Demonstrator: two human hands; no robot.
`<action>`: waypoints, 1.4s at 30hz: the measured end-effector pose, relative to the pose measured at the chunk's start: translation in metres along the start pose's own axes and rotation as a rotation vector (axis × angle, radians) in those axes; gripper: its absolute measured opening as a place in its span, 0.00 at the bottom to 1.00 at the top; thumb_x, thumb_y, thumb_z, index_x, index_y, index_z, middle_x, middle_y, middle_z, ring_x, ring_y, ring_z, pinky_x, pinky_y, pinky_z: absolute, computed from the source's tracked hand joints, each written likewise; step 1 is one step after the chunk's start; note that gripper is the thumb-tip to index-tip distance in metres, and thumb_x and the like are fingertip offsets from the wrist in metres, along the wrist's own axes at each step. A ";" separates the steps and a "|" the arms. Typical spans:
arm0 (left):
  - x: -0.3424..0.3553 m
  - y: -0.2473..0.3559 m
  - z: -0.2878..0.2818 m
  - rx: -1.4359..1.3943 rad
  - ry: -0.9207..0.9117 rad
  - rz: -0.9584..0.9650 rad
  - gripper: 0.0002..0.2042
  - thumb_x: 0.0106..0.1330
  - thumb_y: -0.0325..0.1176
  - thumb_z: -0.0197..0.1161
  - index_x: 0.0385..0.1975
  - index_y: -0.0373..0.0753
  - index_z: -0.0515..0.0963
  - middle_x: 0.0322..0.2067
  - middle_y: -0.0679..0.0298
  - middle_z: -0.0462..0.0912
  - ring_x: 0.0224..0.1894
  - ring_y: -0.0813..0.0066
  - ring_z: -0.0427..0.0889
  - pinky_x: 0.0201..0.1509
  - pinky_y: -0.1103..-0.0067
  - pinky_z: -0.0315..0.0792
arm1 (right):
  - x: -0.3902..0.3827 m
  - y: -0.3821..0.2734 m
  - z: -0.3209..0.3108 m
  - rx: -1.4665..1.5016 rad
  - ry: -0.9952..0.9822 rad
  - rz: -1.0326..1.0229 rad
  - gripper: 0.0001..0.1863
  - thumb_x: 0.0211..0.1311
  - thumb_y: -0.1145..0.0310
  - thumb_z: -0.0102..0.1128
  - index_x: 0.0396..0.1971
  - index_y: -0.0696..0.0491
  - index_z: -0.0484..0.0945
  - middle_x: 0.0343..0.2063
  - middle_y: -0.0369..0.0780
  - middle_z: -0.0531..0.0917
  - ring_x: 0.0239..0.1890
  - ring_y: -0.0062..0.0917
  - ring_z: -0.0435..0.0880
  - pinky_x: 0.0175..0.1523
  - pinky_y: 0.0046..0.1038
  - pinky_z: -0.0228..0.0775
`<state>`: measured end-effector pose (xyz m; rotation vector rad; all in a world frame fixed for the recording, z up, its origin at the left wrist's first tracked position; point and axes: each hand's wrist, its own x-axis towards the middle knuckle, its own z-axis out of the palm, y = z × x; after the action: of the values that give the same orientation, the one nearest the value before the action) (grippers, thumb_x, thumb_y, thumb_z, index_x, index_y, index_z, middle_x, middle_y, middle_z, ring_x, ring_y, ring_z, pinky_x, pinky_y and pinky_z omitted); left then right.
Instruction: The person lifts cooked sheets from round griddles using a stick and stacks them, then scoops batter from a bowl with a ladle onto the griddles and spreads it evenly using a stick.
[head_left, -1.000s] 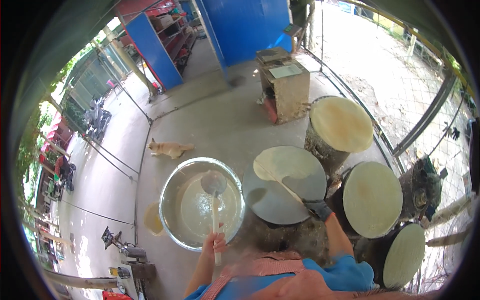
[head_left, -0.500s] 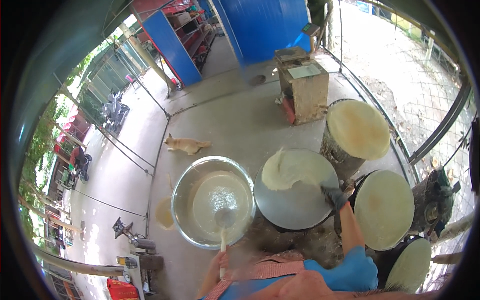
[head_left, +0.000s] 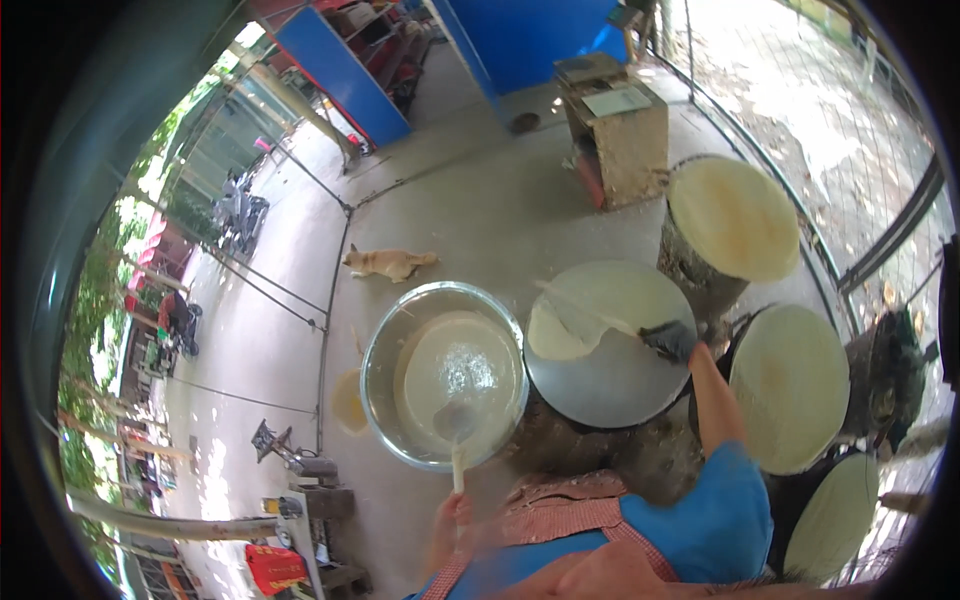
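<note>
A long-handled ladle (head_left: 455, 422) is gripped in my left hand (head_left: 455, 512). The ladle's bowl rests at the near side of the pale batter (head_left: 465, 365) in a large metal basin (head_left: 372, 375). On my right hand (head_left: 672, 341) is a dark glove, and its fingers are closed round a thin, pale spreader (head_left: 598, 317). This spreader reaches leftward over a round griddle (head_left: 610, 390). Batter coats the griddle's far part, with a thicker pale mass (head_left: 556, 335) at the left. The near part of the griddle shows bare grey metal.
Round griddles topped with pale flatbreads stand to the right: a far one (head_left: 735, 220), a middle one (head_left: 790, 385) and a near one (head_left: 830, 520). A cat (head_left: 390, 264) lies on the floor beyond the basin. A worn cabinet (head_left: 635, 150) stands farther back.
My right hand has moved farther away across the griddle's right side, and the spreader now shows stretched leftward over the batter. The ladle stays in the basin. The whole view has shifted slightly.
</note>
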<state>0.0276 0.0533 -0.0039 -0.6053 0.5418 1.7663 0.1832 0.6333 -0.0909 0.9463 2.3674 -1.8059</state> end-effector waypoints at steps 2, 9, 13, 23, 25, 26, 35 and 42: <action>-0.009 -0.001 -0.008 0.005 0.038 0.054 0.16 0.61 0.29 0.44 0.51 0.47 0.62 0.15 0.71 0.56 0.12 0.88 0.54 0.11 0.91 0.53 | -0.002 -0.010 0.004 -0.012 -0.005 -0.022 0.16 0.50 0.60 0.56 0.38 0.52 0.75 0.35 0.37 0.77 0.34 0.24 0.73 0.38 0.27 0.67; -0.013 -0.011 0.011 -0.169 0.160 0.101 0.15 0.62 0.30 0.43 0.50 0.47 0.64 0.15 0.71 0.56 0.11 0.88 0.53 0.10 0.91 0.51 | -0.072 0.043 -0.015 -0.153 -0.044 -0.178 0.17 0.51 0.59 0.54 0.39 0.52 0.75 0.35 0.38 0.77 0.34 0.26 0.74 0.39 0.28 0.67; -0.022 -0.006 -0.004 -0.057 0.133 0.085 0.15 0.63 0.30 0.43 0.50 0.46 0.63 0.14 0.71 0.55 0.12 0.88 0.53 0.10 0.90 0.50 | -0.007 0.006 -0.006 -0.129 0.091 -0.010 0.17 0.51 0.58 0.53 0.39 0.51 0.75 0.34 0.39 0.77 0.34 0.28 0.74 0.39 0.29 0.67; -0.042 0.062 -0.020 0.324 0.149 -0.046 0.07 0.61 0.32 0.45 0.21 0.45 0.60 0.11 0.75 0.54 0.09 0.88 0.54 0.08 0.89 0.49 | -0.256 -0.026 0.047 -0.368 0.450 0.157 0.18 0.52 0.56 0.50 0.39 0.51 0.74 0.33 0.40 0.78 0.34 0.31 0.75 0.40 0.31 0.67; -0.036 0.084 -0.020 0.558 0.169 -0.021 0.02 0.61 0.32 0.46 0.27 0.46 0.64 0.09 0.74 0.54 0.06 0.86 0.52 0.05 0.87 0.46 | -0.289 -0.050 0.112 -0.419 0.566 0.224 0.18 0.53 0.56 0.50 0.40 0.50 0.74 0.33 0.40 0.78 0.34 0.32 0.75 0.40 0.32 0.67; -0.026 0.112 -0.063 0.485 -0.017 -0.126 0.05 0.60 0.31 0.45 0.35 0.49 0.63 0.09 0.73 0.54 0.06 0.86 0.52 0.04 0.87 0.47 | -0.289 -0.061 0.156 -0.438 0.620 0.239 0.18 0.53 0.56 0.49 0.40 0.50 0.74 0.33 0.40 0.78 0.34 0.32 0.75 0.40 0.32 0.67; -0.106 0.129 0.010 0.757 -0.143 -0.039 0.19 0.61 0.31 0.45 0.53 0.55 0.56 0.11 0.72 0.55 0.06 0.88 0.50 0.04 0.90 0.49 | -0.212 -0.038 0.383 -0.509 0.895 0.257 0.18 0.55 0.54 0.44 0.38 0.51 0.74 0.30 0.42 0.78 0.33 0.36 0.76 0.40 0.35 0.66; -0.151 0.122 0.003 0.255 -0.718 -0.145 0.24 0.64 0.40 0.41 0.59 0.57 0.42 0.12 0.69 0.57 0.07 0.88 0.54 0.06 0.91 0.52 | -0.212 -0.031 0.360 -0.401 1.111 0.158 0.17 0.57 0.59 0.38 0.33 0.51 0.76 0.24 0.51 0.76 0.27 0.45 0.73 0.32 0.40 0.62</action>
<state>-0.0553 -0.0867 0.1029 0.1760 0.2032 1.6038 0.2200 0.2161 -0.1061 2.3677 2.7968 -0.6867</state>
